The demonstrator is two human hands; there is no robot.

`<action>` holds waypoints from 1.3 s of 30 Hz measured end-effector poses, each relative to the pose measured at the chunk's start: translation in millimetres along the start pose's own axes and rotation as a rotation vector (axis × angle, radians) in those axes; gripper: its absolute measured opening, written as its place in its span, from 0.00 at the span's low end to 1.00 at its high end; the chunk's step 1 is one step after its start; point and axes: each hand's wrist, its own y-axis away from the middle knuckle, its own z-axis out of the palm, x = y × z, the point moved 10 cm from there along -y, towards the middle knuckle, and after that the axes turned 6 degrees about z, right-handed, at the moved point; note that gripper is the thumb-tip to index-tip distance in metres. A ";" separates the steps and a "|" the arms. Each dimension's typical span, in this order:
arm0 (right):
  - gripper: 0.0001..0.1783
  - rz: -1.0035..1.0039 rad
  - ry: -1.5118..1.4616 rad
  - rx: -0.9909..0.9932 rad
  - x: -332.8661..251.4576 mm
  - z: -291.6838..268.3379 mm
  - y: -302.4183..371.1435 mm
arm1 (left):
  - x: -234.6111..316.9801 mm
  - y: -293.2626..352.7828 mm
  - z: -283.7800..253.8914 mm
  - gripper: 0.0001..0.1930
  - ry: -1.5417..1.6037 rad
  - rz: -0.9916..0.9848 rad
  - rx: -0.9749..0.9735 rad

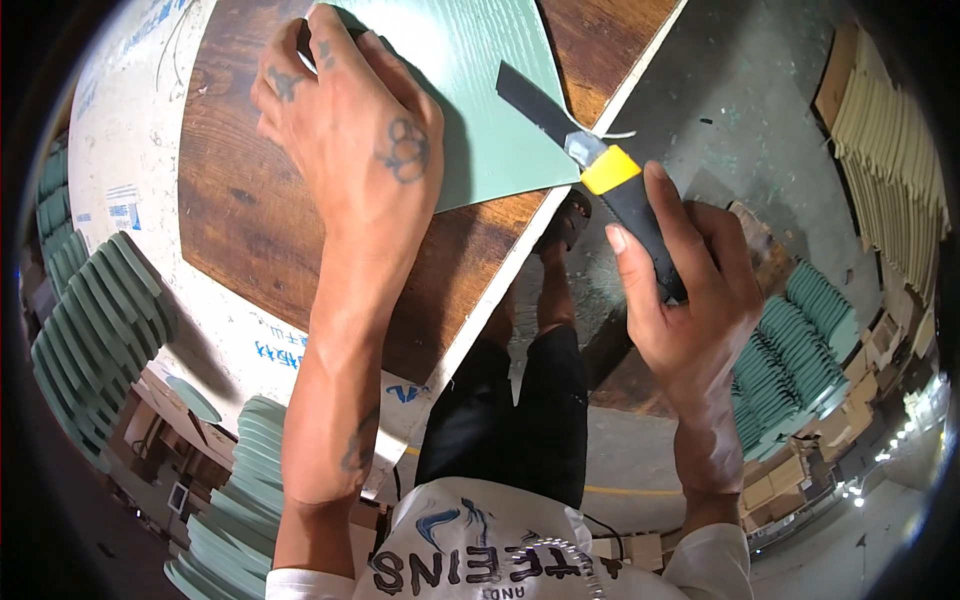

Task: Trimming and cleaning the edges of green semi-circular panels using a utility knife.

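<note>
A glossy pale green panel (500, 120) lies on the table near its front right edge, one corner reaching that edge. My left hand (360, 130) is over the panel's left side, its fingers curled around the edge; the fingertips are partly hidden. In my right hand (695, 290) is a utility knife (632, 205) with a black handle, a yellow collar and a long dark blade. The blade is out and points up and left over the panel's right edge. A thin pale shaving (612, 134) curls beside the blade's base.
Under the panel is a dark brown wood-grain board (250, 200) on a white table (130, 200). Stacks of green pieces (95, 335) stand at left, with more green stacks (790, 350) at right on the floor. Cream-coloured pieces (890, 150) are stacked at far right.
</note>
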 end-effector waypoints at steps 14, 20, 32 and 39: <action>0.20 -0.041 0.013 -0.013 5.9 14.7 -112.0 | -17.1 -1.7 -0.7 0.22 0.085 -0.099 0.013; 0.24 0.015 -0.069 -0.074 17.0 1.8 -85.1 | -8.9 -14.7 3.2 0.24 0.316 0.127 0.046; 0.30 0.180 -0.052 -0.110 -25.8 10.5 39.2 | -12.6 -11.0 13.5 0.22 0.118 0.031 -0.024; 0.29 0.167 -0.053 -0.079 -7.1 7.1 19.6 | -11.6 -13.4 11.2 0.21 0.161 0.061 -0.013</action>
